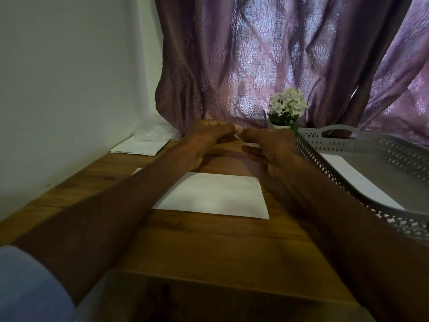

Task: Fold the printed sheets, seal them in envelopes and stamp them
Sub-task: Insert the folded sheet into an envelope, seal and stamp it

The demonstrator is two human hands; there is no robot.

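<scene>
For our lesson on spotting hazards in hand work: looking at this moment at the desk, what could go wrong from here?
1. Both hands pinch a small white piece, probably a stamp, in the air over the envelope; it could tear, curl or land crooked.
2. The flower pot stands just behind the hands; a reach forward might tip it.
3. The right forearm lies close to the grey tray and could nudge it.

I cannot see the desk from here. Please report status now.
Left hand and right hand pinch a small white piece together. Envelope flat on table below. Nothing in the way.
</scene>
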